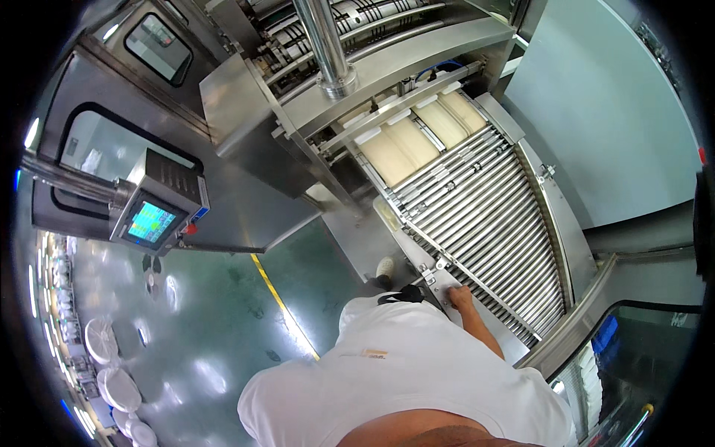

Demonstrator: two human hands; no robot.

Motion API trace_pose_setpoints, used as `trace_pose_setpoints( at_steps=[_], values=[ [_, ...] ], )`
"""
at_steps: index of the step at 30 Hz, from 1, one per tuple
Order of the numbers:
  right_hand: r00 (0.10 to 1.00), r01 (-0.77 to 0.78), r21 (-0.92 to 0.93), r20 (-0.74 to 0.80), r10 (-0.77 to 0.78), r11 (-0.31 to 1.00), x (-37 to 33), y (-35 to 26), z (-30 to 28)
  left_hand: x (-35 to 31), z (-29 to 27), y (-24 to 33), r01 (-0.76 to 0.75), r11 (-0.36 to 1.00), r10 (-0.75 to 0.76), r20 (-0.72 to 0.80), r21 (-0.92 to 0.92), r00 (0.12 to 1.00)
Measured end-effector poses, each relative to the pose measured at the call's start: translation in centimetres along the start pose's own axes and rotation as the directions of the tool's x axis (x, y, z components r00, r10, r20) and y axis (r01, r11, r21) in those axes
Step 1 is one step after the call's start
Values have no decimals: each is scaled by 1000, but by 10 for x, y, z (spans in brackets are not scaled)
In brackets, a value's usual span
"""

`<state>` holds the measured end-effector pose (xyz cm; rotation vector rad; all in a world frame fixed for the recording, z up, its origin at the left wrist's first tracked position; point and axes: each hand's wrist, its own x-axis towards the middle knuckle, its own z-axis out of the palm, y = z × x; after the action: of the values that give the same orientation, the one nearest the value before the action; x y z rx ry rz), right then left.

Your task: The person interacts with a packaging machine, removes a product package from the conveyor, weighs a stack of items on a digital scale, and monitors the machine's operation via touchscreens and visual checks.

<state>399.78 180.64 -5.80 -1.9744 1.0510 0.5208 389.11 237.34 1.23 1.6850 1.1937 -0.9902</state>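
My right hand (459,297) is at the near side of a curved roller conveyor (488,216), on its metal side plate (445,283). The fingers look curled; whatever they may hold is hidden. A small bracket (441,264) sits on the conveyor frame just beyond the hand. My left hand is out of view. At the conveyor's far end, several flat cream-coloured belts or pads (402,147) lie beneath a metal crossbar (406,106).
A control screen box (160,212) with a red knob hangs on an arm at left. A steel machine with a thick post (324,45) stands ahead. A pale panel (596,112) rises at right. A yellow line (275,294) crosses the green floor (216,320); white covered round containers (119,387) stand far left.
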Motion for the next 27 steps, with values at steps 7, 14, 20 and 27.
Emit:
trace_pose_setpoints(
  at_steps=[7,14,20,27],
  values=[
    [996,85,-143,-7,-87,986,1,2,4,0,-11,4,23,1000,-23,0,-3,1000],
    [999,42,-106,-4,-42,994,-8,-9,-1,1,-21,8,29,1000,-29,2,12,1000],
    [994,12,-231,-106,-38,973,-13,-15,4,0,-26,13,27,999,-27,-9,18,1000],
    [998,-60,-146,21,64,987,-20,-27,-9,3,-31,13,22,999,-22,-18,23,1000]
  ],
)
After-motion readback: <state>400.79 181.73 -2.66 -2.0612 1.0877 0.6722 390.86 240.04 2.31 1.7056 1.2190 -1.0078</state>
